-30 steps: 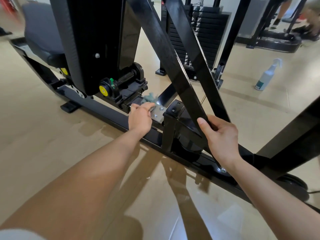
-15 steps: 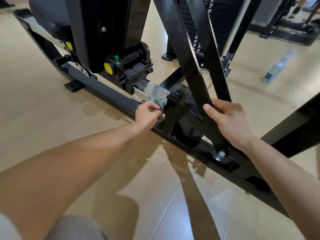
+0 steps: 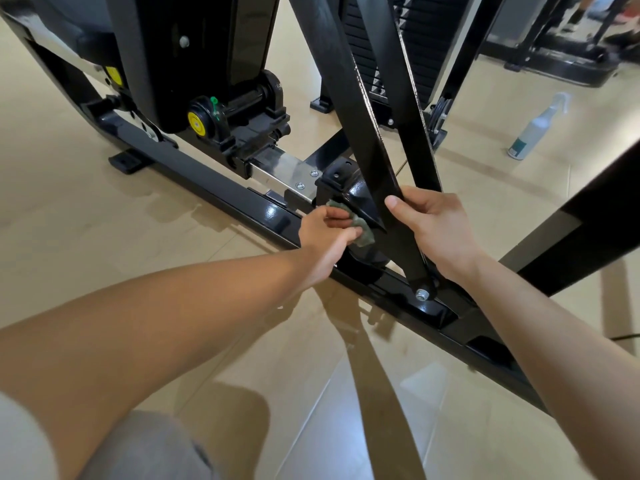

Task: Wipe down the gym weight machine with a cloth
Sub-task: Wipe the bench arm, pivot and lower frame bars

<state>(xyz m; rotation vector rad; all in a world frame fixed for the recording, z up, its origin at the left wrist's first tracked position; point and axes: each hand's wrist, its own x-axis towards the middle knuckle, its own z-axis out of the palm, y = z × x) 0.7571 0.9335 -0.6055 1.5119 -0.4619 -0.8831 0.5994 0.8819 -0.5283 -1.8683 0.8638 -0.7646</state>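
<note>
Legend, left to right. At far left, the black base rail (image 3: 207, 183) of the weight machine (image 3: 194, 46) is running diagonally across the tiled floor (image 3: 52, 209) toward the lower right. A yellow end cap (image 3: 196, 123) is showing on the pivot above the rail. Just right of it, a bare steel plate (image 3: 277, 168) with two screws is bridging across to a glossy black housing (image 3: 349, 190). The left hand (image 3: 325, 237) is pinching a crumpled grey-green cloth (image 3: 365, 236) between thumb and curled fingers, and is pressing it against the lower face of that housing, just above the rail. Immediately to the right, the right hand (image 3: 440, 230) is gripping a slanted black bar (image 3: 356, 98), with the thumb lying along the bar's near face. The bar is ending at a bolt (image 3: 421, 294) on the rail, below the wrist. Behind the bars a weight stack (image 3: 415, 39) is standing. At far right, a white spray bottle (image 3: 535, 129) is standing upright on the floor, well apart from both hands.
</note>
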